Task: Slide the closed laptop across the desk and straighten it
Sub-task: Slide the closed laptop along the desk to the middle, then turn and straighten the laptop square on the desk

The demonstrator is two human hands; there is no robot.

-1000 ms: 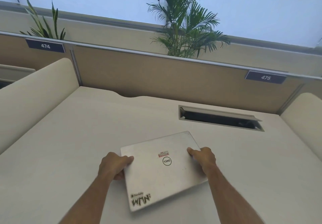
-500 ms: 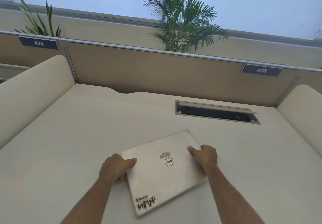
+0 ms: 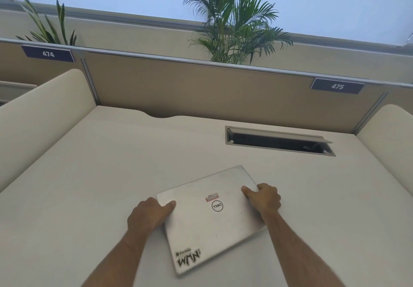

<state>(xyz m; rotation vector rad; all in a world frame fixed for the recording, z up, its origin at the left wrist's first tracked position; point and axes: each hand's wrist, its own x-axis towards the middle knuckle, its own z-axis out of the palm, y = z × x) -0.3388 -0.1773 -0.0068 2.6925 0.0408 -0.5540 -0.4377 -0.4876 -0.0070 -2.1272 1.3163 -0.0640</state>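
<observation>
A closed silver laptop (image 3: 212, 222) lies flat on the pale desk (image 3: 100, 186), near the front middle. It sits skewed, its far corner turned to the right, with stickers on its lid. My left hand (image 3: 148, 216) grips the laptop's left edge, thumb on the lid. On the right edge, my right hand (image 3: 264, 199) holds it the same way, thumb on top and fingers curled over the side.
An open cable slot (image 3: 279, 141) is cut into the desk behind the laptop, to the right. Padded side dividers (image 3: 40, 117) rise at left and right, and a tan partition (image 3: 201, 90) closes the back. Plants stand behind it.
The laptop has slid slightly right and toward me between both hands, keeping its skew. Both hands have kept their hold on its edges.
</observation>
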